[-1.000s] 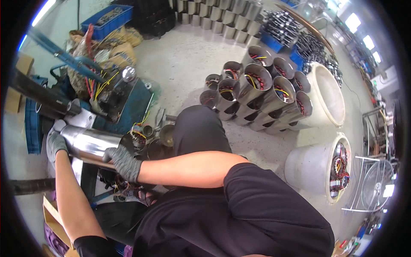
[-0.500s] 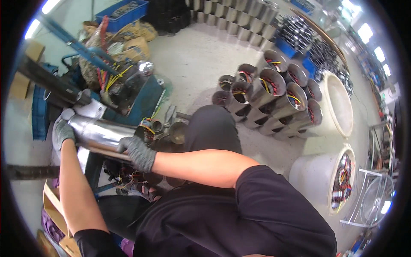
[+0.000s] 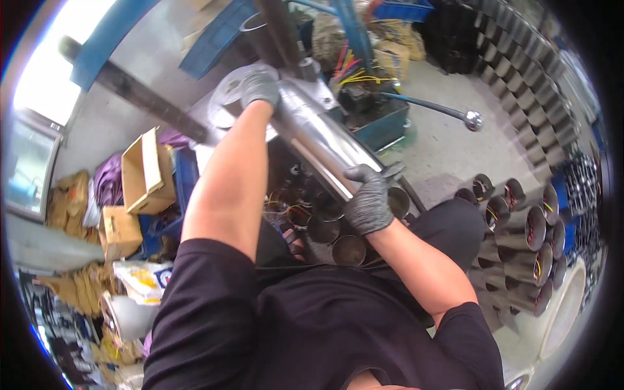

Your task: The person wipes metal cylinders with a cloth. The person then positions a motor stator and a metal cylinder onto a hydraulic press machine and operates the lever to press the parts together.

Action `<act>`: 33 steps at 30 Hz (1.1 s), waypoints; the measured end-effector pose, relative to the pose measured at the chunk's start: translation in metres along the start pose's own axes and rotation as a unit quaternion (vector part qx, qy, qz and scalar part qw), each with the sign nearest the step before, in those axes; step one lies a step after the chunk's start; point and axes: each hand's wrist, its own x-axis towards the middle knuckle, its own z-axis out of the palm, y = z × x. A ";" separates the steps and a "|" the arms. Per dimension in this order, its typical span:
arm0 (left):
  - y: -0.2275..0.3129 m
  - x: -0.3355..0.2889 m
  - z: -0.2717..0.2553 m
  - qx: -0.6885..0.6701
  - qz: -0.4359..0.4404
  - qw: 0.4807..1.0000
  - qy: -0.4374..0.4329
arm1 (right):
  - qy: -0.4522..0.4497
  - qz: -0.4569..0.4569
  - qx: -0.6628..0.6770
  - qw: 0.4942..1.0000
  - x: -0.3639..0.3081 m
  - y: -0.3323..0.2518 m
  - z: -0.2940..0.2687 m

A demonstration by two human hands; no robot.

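A shiny metal tube lies slantwise before me, running from the press at upper left down toward my right knee. My left hand, in a grey glove, grips the tube's far end beside a round pale metal plate; some of its fingers are hidden. Around the near end closes my right hand, also gloved, its thumb lying along the top. Whether the tube rests on anything beneath is hidden. Below it, several dark open cylinders stand on the floor near my legs.
A blue lever with a ball end juts out beyond the tube. Dark metal cylinders with wires crowd the right side. Cardboard boxes sit at the left. Behind the tube stands a steel post, and yellow wires hang near it.
My view has turned leftward, so the surroundings appear farther right and boxes show on the left. Both hands remain on the tube, which now slopes more steeply in the picture.
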 end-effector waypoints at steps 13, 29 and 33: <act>0.018 0.009 -0.009 -0.214 0.039 0.970 -0.107 | 0.087 -0.009 0.041 0.995 0.002 -0.010 0.047; 0.022 0.077 0.002 -0.250 -0.094 0.960 -0.089 | 0.071 -0.049 0.045 0.995 0.054 -0.015 0.035; 0.018 0.083 0.012 -0.209 -0.046 0.975 -0.061 | 0.112 -0.058 0.042 0.991 0.065 -0.006 0.026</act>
